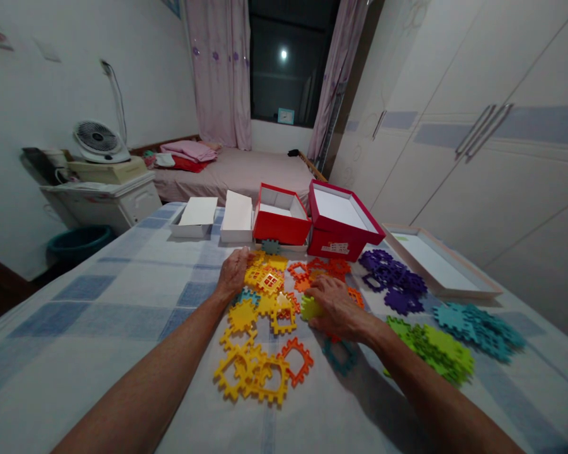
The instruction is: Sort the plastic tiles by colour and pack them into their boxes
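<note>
My right hand bends over the middle of the table, its thumb and fingers closed on a lime-green gear-edged building piece. Orange pieces lie just beyond and beside it. At the left edge of the yellow gear-edged pieces is my left hand, fingers curled against the pile; their tips and anything between them are hidden. A yellow window piece lies near that hand, and a teal piece sits below it. Toward me are an orange frame piece and a dark teal frame piece.
Purple pieces, green pieces and turquoise pieces form separate piles at the right. Behind stand two white boxes, a red box and a magenta box. A shallow lid lies at the right edge.
</note>
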Motion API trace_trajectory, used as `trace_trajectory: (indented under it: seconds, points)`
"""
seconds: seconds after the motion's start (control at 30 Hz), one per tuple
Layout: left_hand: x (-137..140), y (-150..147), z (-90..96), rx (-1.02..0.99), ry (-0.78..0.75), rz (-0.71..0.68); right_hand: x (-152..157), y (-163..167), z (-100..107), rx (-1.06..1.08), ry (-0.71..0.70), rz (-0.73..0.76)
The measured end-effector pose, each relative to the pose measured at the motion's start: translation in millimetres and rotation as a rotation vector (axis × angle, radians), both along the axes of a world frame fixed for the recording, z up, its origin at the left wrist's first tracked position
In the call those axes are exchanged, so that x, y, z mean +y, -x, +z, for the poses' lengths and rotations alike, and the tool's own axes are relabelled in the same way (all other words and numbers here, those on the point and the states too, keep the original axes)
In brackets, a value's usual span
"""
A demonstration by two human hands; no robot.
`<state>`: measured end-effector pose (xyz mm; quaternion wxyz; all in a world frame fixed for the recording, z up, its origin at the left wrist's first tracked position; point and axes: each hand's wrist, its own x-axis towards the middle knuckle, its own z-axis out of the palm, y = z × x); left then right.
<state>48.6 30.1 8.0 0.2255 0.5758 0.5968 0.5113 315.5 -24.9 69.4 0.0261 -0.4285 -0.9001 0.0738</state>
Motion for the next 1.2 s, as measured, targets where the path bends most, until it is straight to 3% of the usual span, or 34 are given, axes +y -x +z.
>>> trace_trajectory:
  seconds: [0.23, 0.43, 0.67, 1.2]
  points:
    - [-1, -1, 1.5, -0.007, -0.002, -0.005, 6, -3, -7, 0.027, 0.011, 0.049]
    - [-1, 0, 0.4, -0.004, -0.007, -0.007, 8, 4, 7, -0.051, 0.080, 0.058]
    - [-2, -1, 3.0, -0.005, -0.003, -0.007, 8, 2, 2, 0.022, 0.053, 0.078]
    - [-3, -1, 4.0, -0.014, -0.002, -0.010, 17, 3, 1, -0.039, 0.028, 0.073]
